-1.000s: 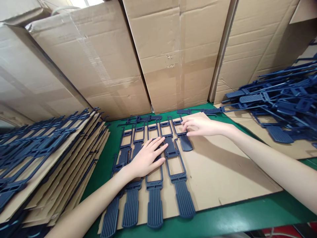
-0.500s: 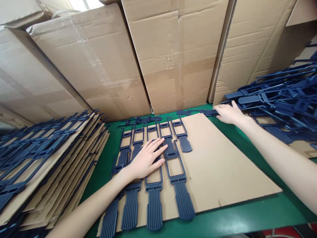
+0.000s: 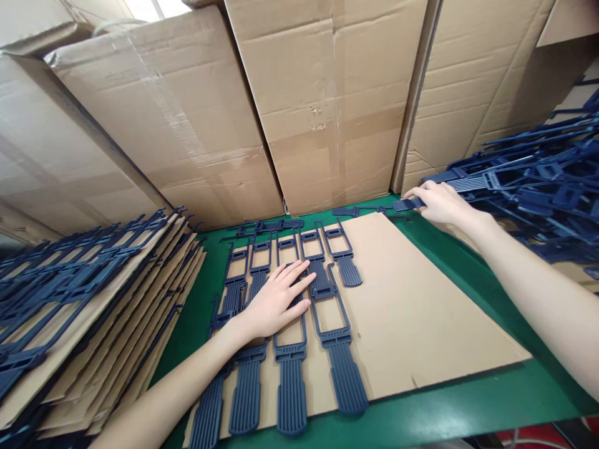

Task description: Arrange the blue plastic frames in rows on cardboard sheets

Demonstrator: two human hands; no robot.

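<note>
Dark blue plastic parts, each an open frame with a ribbed paddle end, lie in two rows on a flat cardboard sheet. My left hand rests flat across the middle of these rows, fingers spread, hiding some of the parts. One part with a bare paddle lies just right of it. At the back right, my right hand has its fingers closed around a ribbed plastic part, whose end sticks out to the left. That hand is beside a tangled pile of similar parts.
A stack of cardboard sheets layered with blue parts stands at the left. Large cardboard boxes line the back. A few loose parts lie on the green table behind the sheet.
My right hand has shifted slightly right and closed on a ribbed part, whose paddle end has lifted at the pile's edge. My left hand has stayed in place.
</note>
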